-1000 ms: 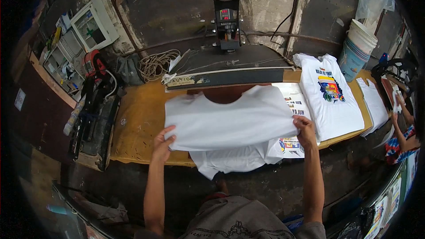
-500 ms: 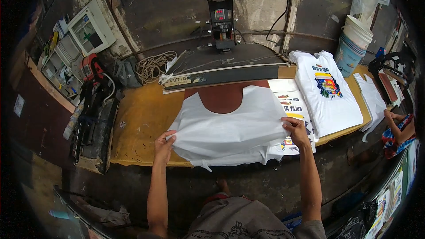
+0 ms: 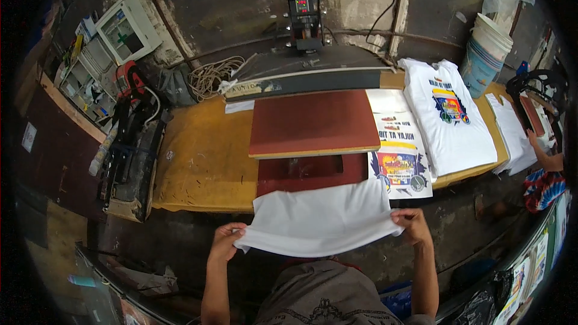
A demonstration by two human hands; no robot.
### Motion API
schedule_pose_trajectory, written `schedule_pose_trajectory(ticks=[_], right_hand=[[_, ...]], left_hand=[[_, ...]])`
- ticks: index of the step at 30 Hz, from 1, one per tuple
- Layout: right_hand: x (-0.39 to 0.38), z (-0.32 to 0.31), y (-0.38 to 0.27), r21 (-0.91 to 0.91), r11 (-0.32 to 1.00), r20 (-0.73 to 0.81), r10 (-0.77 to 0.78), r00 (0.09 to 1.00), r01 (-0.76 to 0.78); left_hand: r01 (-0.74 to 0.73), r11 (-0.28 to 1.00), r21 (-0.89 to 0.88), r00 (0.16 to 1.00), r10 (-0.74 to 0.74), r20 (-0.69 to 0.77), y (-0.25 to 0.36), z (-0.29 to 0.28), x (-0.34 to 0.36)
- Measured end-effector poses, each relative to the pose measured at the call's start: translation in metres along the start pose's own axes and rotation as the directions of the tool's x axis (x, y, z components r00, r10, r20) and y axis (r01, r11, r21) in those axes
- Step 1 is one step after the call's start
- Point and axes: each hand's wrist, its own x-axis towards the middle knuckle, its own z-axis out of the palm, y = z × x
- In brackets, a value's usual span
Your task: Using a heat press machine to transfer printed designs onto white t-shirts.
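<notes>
A plain white cloth shirt piece (image 3: 319, 216) stretches between my two hands, in front of the bench's near edge. Its left side is pinched in my left hand (image 3: 227, 241), its right side in my right hand (image 3: 414, 226). Beyond the cloth lies the bare reddish-brown pad of a heat press (image 3: 313, 121), with the press's dark upper plate (image 3: 313, 84) raised behind it. Printed transfer sheets (image 3: 400, 156) lie right of the pad, partly side by side with a stack of white printed shirts (image 3: 448, 120).
The yellow bench top (image 3: 201, 156) runs left of the pad to another dark press (image 3: 132, 168). Coiled rope (image 3: 214, 75) lies behind. A bucket (image 3: 484, 54) stands behind the shirts. At far right, another person's arm (image 3: 546, 155) reaches toward a further press.
Both hands have drawn the white cloth back toward me, off the press pad. The pad and more of the transfer sheets now show. The other person's arm has extended toward the far-right press.
</notes>
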Motion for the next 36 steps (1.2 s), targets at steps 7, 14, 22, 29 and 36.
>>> schedule_pose_trajectory(ticks=[7, 14, 22, 29, 36], right_hand=[[-0.014, -0.011, -0.064, 0.317, 0.913, -0.022, -0.265, 0.964, 0.258], [-0.019, -0.014, -0.074, 0.293, 0.895, -0.067, -0.333, 0.941, 0.337], [-0.014, -0.028, -0.093, -0.058, 0.893, 0.097, -0.439, 0.893, 0.446], [0.007, -0.028, -0.089, -0.167, 0.872, 0.073, -0.454, 0.888, 0.460], [0.056, -0.024, -0.095, -0.171, 0.881, 0.087, -0.433, 0.897, 0.442]], left_hand=[[-0.284, 0.944, -0.168, 0.957, 0.289, 0.005, 0.057, 0.019, -0.022], [-0.407, 0.901, -0.148, 0.911, 0.413, 0.006, 0.063, 0.031, -0.036], [-0.565, 0.820, 0.094, 0.825, 0.561, 0.067, 0.079, 0.047, -0.047], [-0.593, 0.746, 0.303, 0.801, 0.584, 0.130, 0.079, 0.053, -0.027], [-0.651, 0.671, 0.354, 0.757, 0.610, 0.237, 0.084, 0.050, 0.009]])
